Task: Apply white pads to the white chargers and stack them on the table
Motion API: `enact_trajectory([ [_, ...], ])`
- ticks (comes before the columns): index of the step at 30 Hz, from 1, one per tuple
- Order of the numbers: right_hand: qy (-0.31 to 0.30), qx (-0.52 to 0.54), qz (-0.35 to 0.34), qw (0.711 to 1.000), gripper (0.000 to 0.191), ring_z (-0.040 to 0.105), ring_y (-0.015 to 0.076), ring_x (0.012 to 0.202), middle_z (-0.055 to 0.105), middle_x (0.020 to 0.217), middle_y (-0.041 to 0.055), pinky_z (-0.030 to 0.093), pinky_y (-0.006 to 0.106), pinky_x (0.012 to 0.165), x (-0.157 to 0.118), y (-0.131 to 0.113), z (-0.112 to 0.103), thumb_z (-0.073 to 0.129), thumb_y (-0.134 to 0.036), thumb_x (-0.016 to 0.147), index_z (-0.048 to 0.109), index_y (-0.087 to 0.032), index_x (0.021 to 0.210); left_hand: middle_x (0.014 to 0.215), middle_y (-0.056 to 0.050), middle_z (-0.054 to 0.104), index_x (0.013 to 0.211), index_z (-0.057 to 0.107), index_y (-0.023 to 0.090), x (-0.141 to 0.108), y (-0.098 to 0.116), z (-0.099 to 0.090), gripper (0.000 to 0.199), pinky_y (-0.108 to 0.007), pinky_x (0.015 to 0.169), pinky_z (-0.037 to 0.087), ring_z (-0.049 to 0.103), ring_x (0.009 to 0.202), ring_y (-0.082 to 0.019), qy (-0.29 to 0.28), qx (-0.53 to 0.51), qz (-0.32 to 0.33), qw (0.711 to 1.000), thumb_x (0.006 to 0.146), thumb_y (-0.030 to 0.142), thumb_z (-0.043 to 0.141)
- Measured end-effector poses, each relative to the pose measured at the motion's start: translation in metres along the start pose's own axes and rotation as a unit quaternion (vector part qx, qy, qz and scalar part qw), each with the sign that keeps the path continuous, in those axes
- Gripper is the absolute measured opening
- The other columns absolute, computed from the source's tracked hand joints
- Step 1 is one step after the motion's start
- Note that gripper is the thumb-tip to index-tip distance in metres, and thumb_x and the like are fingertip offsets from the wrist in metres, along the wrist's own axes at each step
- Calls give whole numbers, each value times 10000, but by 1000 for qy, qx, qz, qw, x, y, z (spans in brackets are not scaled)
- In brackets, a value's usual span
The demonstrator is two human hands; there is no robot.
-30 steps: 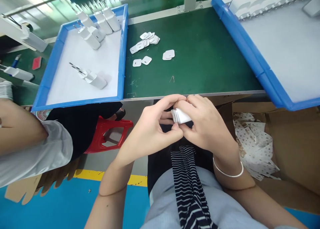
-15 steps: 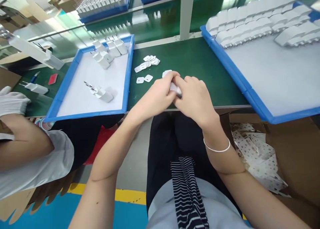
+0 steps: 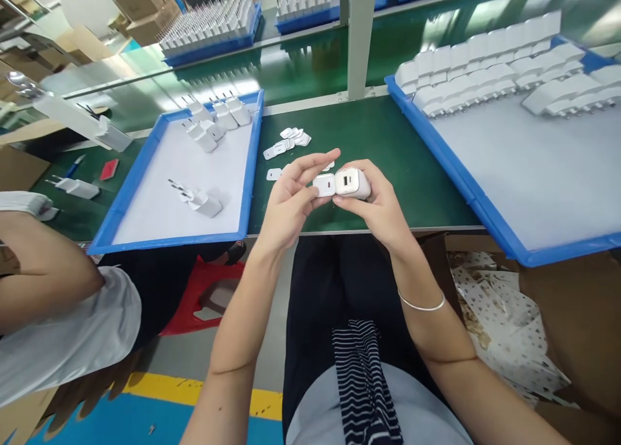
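Okay, white charger over tabletop, port end facing camera, long axis seemingly running rightward; any print illegible. Right hand curled round it; left hand loosely pinching white plate.

The left hand is holding one white faceplate, and the right hand is holding one white charger showing two ports. Two large blue-rimmed trays are lying on the near bench. Five upright chargers appear to be clustering at the left one's back; those nearer its front are overlapping, making their number unclear. One two-pin charger, one blue pen and one red block are lying farther left. Loose faceplates are overlapping too much for counting.
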State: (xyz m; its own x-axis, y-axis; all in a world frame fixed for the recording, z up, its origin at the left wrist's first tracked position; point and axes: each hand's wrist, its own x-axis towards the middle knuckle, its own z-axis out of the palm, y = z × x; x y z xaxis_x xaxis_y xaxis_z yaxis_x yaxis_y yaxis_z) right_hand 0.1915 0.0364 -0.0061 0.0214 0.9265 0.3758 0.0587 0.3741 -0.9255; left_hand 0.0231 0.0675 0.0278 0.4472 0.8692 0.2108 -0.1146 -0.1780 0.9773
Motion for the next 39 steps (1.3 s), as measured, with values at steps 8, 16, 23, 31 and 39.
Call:
enact_trajectory([
  [8,7,146,123,982,291,559,173,871,568,944,6,499,319,799,-14,0,10,719,-362,812,557,-250,1027,1569,-92,492,1409,531,311,-28,-18,12,545,-429,1130,512,497,1439,-289,27,-53,26,998,897,396,697],
  [16,-51,159,146,975,411,574,168,837,572,904,-20,509,318,749,-19,-3,12,675,-316,823,376,-287,1103,1446,-107,620,1423,578,270,-35,-31,26,651,-447,1145,494,588,1349,-292,14,-72,-31,997,823,392,799],
  [23,-100,22,52,993,365,511,168,979,465,1110,28,489,353,885,-26,-3,3,602,-252,894,364,-275,1170,1500,-104,573,1451,555,283,-43,-36,22,730,-445,1200,437,543,1398,-290,24,59,32,997,780,304,841],
  [31,10,-178,-21,984,484,531,239,1118,496,1235,86,514,430,908,-38,-23,6,701,-275,856,422,-263,1252,1415,-79,647,1385,603,280,-44,-48,34,439,-485,1141,510,601,1338,-256,135,198,188,953,949,225,617],
  [39,87,-145,-20,985,318,585,182,937,576,1034,22,541,337,719,-43,-37,18,731,-148,812,544,-252,1047,1401,-94,656,1393,585,249,-42,-44,34,441,-546,1196,430,571,1373,-250,178,307,293,888,972,128,527],
])
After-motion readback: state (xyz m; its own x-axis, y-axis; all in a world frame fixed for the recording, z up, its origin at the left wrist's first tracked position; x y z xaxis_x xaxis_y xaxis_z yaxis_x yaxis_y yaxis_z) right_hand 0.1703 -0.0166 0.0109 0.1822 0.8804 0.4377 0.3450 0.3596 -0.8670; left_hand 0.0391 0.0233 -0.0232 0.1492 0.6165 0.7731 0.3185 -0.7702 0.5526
